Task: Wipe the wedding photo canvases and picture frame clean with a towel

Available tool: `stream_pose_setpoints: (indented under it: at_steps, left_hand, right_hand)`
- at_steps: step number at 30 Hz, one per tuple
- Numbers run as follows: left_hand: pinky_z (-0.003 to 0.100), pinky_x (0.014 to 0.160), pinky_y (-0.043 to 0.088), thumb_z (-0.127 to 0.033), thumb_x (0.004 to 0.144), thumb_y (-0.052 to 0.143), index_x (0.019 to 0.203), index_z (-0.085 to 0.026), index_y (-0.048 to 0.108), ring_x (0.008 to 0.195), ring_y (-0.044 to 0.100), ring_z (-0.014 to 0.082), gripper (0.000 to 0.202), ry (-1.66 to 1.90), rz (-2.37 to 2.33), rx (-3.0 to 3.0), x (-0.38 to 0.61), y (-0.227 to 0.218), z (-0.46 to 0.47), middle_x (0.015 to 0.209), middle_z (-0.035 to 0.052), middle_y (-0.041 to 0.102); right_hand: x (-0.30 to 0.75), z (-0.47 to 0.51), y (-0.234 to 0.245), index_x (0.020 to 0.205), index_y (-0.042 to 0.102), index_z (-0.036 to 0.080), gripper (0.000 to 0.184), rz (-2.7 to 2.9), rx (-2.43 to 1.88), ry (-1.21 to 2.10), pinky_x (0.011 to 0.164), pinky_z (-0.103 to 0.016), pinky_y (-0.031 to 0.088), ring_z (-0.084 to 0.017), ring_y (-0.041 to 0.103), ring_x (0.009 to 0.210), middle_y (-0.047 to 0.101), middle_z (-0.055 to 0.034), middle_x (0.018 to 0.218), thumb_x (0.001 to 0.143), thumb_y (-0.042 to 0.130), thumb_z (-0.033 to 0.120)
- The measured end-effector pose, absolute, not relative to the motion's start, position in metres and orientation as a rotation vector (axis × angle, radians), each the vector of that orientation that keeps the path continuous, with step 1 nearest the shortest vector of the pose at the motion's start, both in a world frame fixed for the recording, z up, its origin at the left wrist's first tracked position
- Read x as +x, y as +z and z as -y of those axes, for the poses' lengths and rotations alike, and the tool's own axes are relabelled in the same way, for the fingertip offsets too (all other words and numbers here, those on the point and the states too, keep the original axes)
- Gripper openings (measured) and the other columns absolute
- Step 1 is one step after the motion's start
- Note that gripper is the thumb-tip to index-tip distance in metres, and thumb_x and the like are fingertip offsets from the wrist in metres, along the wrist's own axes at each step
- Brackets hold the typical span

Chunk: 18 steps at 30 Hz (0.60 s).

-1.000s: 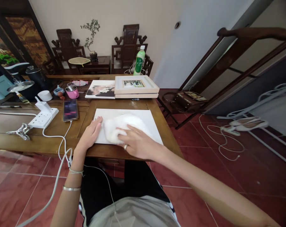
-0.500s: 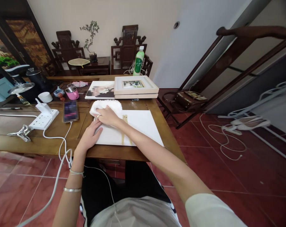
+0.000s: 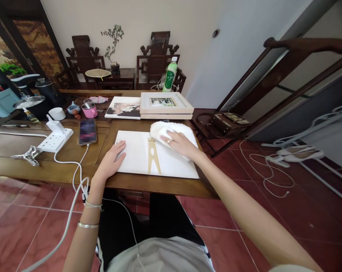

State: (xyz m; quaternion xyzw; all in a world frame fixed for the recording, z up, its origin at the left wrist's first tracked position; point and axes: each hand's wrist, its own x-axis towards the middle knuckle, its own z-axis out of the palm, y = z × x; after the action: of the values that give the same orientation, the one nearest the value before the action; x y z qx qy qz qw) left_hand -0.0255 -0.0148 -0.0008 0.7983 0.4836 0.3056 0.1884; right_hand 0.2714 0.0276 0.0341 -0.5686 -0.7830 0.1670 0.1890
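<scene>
My right hand (image 3: 180, 144) presses a white cloth (image 3: 162, 130) on the far right corner of the white board (image 3: 137, 156); my left hand (image 3: 112, 160) pins the board's left edge.

My right fingers curl together over the cloth, and my left palm lies flat with fingers together and thumb out. A tan wooden stand (image 3: 153, 160) lies on the board between my hands. Just beyond the cloth sit stacked frames (image 3: 165, 105), close against the board's far edge, with a photo print (image 3: 125, 107) beside them and a green bottle (image 3: 170, 74) behind. On the table (image 3: 60, 166) to my left lie a phone (image 3: 87, 131) and a power strip (image 3: 55, 139).
</scene>
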Motion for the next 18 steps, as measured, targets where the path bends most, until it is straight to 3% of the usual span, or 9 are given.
stream_pose_setpoints:
  at_steps: [5, 8, 11, 14, 18]
  left_hand:
    - [0.046, 0.118, 0.023, -0.036, 0.093, 0.044, 0.133, -0.014, 0.054, 0.138, 0.038, 0.0234, 0.047, 0.877, -1.356, 2.244, -0.026, -0.002, 0.014, 0.144, 0.0117, 0.047]
    - [0.045, 0.118, 0.023, -0.036, 0.093, 0.044, 0.134, -0.015, 0.054, 0.138, 0.039, 0.0229, 0.047, 0.876, -1.366, 2.241, -0.026, -0.001, 0.015, 0.145, 0.0108, 0.047]
    - [0.045, 0.119, 0.022, -0.036, 0.094, 0.044, 0.134, -0.013, 0.053, 0.138, 0.038, 0.0226, 0.047, 0.86, -1.374, 2.239, -0.026, -0.001, 0.015, 0.145, 0.0114, 0.047]
    - [0.044, 0.119, 0.021, -0.036, 0.094, 0.044, 0.134, -0.012, 0.053, 0.139, 0.038, 0.0227, 0.048, 0.85, -1.378, 2.235, -0.026, 0.0, 0.015, 0.145, 0.0121, 0.046]
    - [0.044, 0.119, 0.021, -0.036, 0.093, 0.044, 0.134, -0.013, 0.053, 0.138, 0.038, 0.0232, 0.047, 0.859, -1.376, 2.227, -0.026, 0.0, 0.015, 0.145, 0.0118, 0.047]
  right_hand:
    - [0.297, 0.026, 0.029, 0.094, 0.062, 0.023, 0.029, 2.331, -1.536, 0.404, 0.105, -0.05, 0.036, -0.035, 0.043, 0.13, 0.067, -0.0082, 0.105, 0.091, 0.036, 0.035]
    - [0.306, 0.065, 0.045, 0.096, 0.065, 0.024, 0.033, 2.421, -1.5, 0.641, 0.104, -0.05, 0.038, -0.037, 0.034, 0.137, 0.067, -0.008, 0.112, 0.092, 0.037, 0.042]
    - [0.316, 0.085, 0.06, 0.105, 0.067, 0.026, 0.047, 2.431, -1.613, 0.861, 0.103, -0.049, 0.039, -0.038, 0.04, 0.133, 0.064, -0.0083, 0.124, 0.089, 0.038, 0.059]
    - [0.323, 0.071, 0.062, 0.11, 0.068, 0.024, 0.058, 2.388, -1.69, 0.857, 0.105, -0.049, 0.038, -0.037, 0.046, 0.129, 0.064, -0.0099, 0.126, 0.084, 0.04, 0.067]
    - [0.321, 0.016, 0.049, 0.108, 0.068, 0.022, 0.056, 2.287, -1.609, 0.714, 0.104, -0.048, 0.039, -0.036, 0.047, 0.127, 0.064, -0.0101, 0.126, 0.086, 0.04, 0.065]
